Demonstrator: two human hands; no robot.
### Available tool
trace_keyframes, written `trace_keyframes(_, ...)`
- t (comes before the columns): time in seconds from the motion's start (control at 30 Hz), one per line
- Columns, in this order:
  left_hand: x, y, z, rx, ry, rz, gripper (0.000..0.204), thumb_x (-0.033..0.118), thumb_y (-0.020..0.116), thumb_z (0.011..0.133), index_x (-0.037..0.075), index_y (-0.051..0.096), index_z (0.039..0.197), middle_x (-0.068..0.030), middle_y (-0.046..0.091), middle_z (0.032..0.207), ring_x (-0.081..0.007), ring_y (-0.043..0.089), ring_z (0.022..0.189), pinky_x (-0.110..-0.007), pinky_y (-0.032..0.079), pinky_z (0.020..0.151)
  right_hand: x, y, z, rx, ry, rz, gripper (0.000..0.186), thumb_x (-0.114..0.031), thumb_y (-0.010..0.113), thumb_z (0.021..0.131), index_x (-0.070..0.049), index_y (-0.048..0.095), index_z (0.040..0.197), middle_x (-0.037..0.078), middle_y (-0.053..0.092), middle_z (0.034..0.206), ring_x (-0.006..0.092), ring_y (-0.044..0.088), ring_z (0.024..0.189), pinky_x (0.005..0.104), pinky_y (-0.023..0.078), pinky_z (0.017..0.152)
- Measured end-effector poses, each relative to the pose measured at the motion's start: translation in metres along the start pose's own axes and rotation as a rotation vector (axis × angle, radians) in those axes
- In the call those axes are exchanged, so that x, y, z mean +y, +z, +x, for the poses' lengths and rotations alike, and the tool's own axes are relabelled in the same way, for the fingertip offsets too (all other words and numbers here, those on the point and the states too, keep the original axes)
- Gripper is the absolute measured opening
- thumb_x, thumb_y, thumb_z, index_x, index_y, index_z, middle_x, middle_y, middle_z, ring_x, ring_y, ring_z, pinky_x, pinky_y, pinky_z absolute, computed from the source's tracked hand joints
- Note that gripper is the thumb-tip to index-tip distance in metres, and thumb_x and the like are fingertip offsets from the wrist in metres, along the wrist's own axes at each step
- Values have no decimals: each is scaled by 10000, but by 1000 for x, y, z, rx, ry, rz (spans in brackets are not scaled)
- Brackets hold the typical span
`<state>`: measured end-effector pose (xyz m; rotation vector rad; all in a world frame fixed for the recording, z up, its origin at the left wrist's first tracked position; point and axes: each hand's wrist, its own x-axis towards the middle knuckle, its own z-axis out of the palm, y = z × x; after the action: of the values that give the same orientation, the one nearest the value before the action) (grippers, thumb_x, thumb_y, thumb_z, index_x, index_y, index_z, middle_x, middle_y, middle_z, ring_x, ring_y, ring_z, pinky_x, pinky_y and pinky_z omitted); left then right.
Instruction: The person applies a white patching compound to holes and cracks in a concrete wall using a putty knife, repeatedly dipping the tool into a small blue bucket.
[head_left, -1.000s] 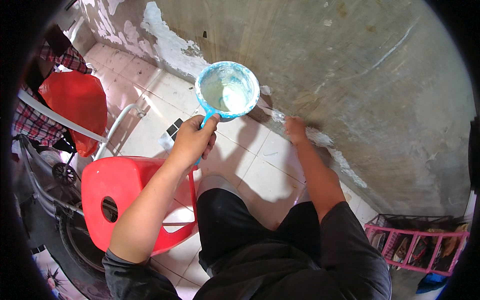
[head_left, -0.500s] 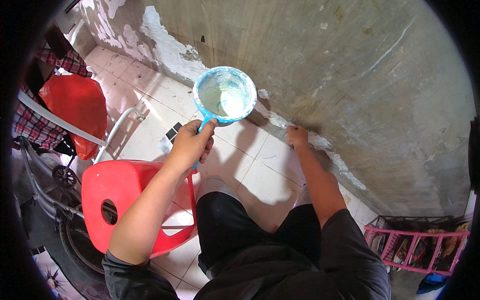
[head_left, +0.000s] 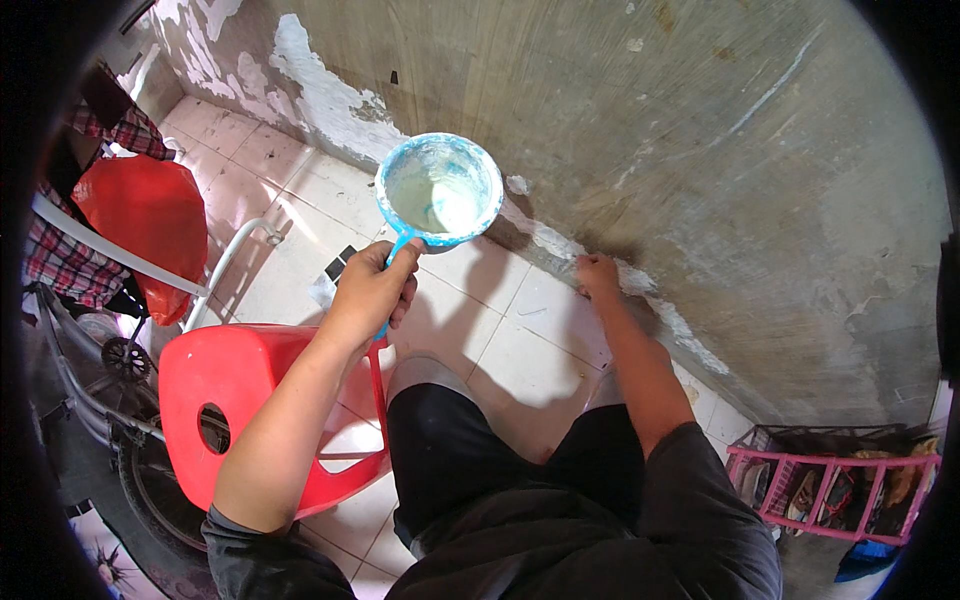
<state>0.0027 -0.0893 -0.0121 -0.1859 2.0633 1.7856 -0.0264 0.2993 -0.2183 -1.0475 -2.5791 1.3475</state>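
Observation:
A blue long-handled dipper (head_left: 440, 240), its rim and inside smeared white, is held out by my left hand (head_left: 375, 292), whose fingers wrap round the handle. Some whitish stuff lies in its bowl. My right hand (head_left: 597, 275) is at the foot of the bare grey wall (head_left: 640, 130), beside a strip of white, flaky patches (head_left: 555, 240). Its fingers are curled closed, and whatever they may hold is hidden behind them.
A red plastic stool (head_left: 230, 350) stands by my left forearm. Farther left are a red bag (head_left: 150, 225), a white curved tube (head_left: 240, 245) and a bicycle-like wheel (head_left: 150, 480). A pink rack (head_left: 800, 465) with mixed items stands at the lower right. Pale tiles (head_left: 500, 350) cover the floor.
The view has shifted slightly, so most things sit a little farther left. My left hand keeps the dipper at nearly the same spot, and my right hand stays by the wall's foot.

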Motion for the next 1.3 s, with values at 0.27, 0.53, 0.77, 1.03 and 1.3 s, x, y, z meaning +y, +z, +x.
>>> trace_keyframes(0.27,-5,-8,-5,-13,-13,-20,426,439,600,966,31,561,853,-20,515,609,-87,449,438,-237,347,398,-6,-30,-24,-88,-36,79,290,-267,671,869,0,624,972,88,607,706,158,521,471,326,430,405)
trace_keyframes(0.53,-1,-2,0,-9,1,-4,419,434,610,961,33,556,852,-19,513,612,-89,446,436,-237,344,404,0,35,12,13,-55,-95,336,-309,687,847,3,625,955,126,658,774,223,650,598,361,502,478)
trace_keyframes(0.77,-6,-8,-6,-14,-12,-37,416,423,618,959,26,547,859,-20,508,609,-95,435,434,-242,328,399,-21,-28,-25,-116,17,225,335,-327,689,854,-10,650,955,110,648,740,201,647,633,352,495,461)
trace_keyframes(1.03,0,0,-1,-9,-9,-6,414,425,611,962,26,554,871,-13,508,611,-85,432,443,-238,332,401,-6,14,-1,-26,-9,104,294,-299,669,865,-12,635,921,105,644,740,210,617,543,360,492,445)
trace_keyframes(1.3,-4,-7,-8,8,-22,-5,421,435,608,962,32,560,851,-13,513,612,-84,440,443,-240,344,404,7,-21,-26,-48,-112,100,223,-267,671,871,-54,616,908,54,593,676,154,542,497,305,419,406)
